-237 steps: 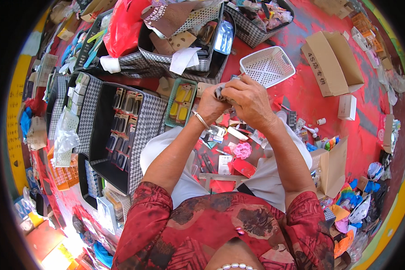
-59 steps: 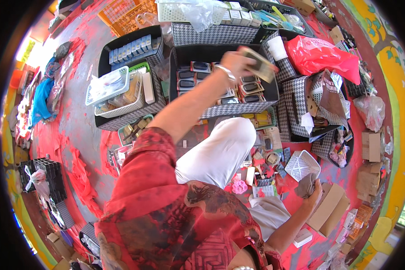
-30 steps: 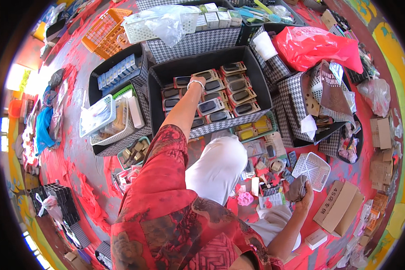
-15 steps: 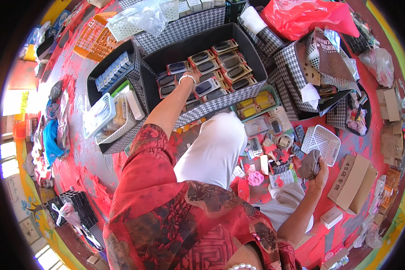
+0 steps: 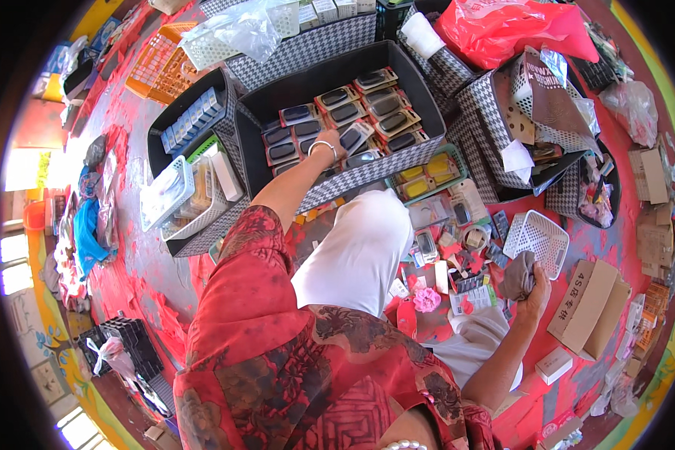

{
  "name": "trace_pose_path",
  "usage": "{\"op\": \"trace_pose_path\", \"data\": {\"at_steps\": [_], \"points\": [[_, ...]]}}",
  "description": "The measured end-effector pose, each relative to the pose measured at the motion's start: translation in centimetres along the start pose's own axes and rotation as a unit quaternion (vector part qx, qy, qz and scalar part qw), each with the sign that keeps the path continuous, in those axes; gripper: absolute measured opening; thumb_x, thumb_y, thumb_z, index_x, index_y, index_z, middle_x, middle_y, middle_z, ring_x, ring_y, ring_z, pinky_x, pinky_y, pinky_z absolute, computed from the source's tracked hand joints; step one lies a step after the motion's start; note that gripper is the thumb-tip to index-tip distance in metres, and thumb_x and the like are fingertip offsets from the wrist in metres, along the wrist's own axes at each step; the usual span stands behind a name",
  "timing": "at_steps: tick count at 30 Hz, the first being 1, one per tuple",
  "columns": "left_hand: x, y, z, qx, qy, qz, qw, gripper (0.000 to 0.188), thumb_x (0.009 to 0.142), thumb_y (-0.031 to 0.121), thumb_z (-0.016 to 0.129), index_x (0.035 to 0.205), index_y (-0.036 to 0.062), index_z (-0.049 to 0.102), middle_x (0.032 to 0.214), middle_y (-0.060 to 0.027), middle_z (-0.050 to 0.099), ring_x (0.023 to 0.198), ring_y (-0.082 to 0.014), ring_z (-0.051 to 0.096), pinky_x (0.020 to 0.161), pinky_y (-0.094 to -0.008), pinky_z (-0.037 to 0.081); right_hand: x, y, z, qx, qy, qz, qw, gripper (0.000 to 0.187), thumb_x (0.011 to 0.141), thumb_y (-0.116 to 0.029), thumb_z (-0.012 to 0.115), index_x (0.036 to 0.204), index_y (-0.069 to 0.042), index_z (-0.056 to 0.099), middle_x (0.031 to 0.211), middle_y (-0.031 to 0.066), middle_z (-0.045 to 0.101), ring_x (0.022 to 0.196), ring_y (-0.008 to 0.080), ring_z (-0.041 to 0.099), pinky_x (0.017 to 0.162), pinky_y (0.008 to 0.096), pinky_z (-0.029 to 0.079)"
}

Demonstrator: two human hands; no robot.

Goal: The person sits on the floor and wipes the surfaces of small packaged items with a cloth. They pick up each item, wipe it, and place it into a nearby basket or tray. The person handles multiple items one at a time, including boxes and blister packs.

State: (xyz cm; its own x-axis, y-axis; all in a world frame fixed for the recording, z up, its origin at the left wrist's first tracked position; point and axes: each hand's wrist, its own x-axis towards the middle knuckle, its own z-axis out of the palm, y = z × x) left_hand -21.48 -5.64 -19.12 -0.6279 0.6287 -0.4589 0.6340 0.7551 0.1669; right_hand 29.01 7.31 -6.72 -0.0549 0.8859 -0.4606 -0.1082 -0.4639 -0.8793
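Observation:
My left hand (image 5: 331, 141), with a white bangle at the wrist, reaches into a large black-lined fabric bin (image 5: 277, 93). Its fingers are closed on the near edge of a blister pack (image 5: 357, 137), which sits tilted against its neighbours and has a dark oval item under clear plastic. Several similar packs (image 5: 345, 112) lie in rows around it on the bin's floor. Off to the right, my right hand (image 5: 534, 298) is closed around a bunched grey-brown cloth (image 5: 517, 277), above the clutter beside my knee.
A white plastic basket (image 5: 536, 238) and an opened cardboard box (image 5: 586, 307) stand near my right hand. Small loose goods and a pink flower (image 5: 427, 299) cover the floor by my legs. Houndstooth bins (image 5: 495, 105) crowd the right; an orange basket (image 5: 161, 64) lies at far left.
My left hand has moved a little to the right within the bin. The pack by its fingers has shifted right and turned more steeply. My right hand keeps its hold on the cloth.

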Motion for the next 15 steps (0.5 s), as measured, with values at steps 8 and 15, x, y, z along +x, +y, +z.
{"op": "trace_pose_path", "data": {"at_steps": [8, 15], "points": [[-0.7, 0.4, -1.7, -0.02, 0.069, 0.05, 0.996, 0.056, 0.064, 0.023, 0.074, 0.11, 0.0017, 0.049, 0.115, -0.0175, 0.05, 0.112, -0.0314, 0.047, 0.088, -0.0389, 0.044, 0.6, 0.5, -0.2, -0.015, -0.014, -0.002, 1.0, 0.011, 0.084, -0.01, 0.054, 0.09, -0.001, 0.058, 0.08, 0.0028, 0.058, 0.072, 0.0113, 0.056, 0.066, 0.0244, 0.046], [-1.4, -0.2, -1.7, -0.07, -0.012, -0.033, 0.997, 0.071, 0.054, 0.033, 0.079, 0.108, -0.0041, 0.051, 0.109, -0.0211, 0.056, 0.1, -0.0345, 0.056, 0.085, -0.0372, 0.046, 0.1, 0.3, 0.0, -0.041, -0.008, -0.004, 0.999, 0.011, 0.085, -0.011, 0.054, 0.089, -0.001, 0.057, 0.078, 0.002, 0.057, 0.071, 0.01, 0.055, 0.066, 0.0234, 0.046]]}}
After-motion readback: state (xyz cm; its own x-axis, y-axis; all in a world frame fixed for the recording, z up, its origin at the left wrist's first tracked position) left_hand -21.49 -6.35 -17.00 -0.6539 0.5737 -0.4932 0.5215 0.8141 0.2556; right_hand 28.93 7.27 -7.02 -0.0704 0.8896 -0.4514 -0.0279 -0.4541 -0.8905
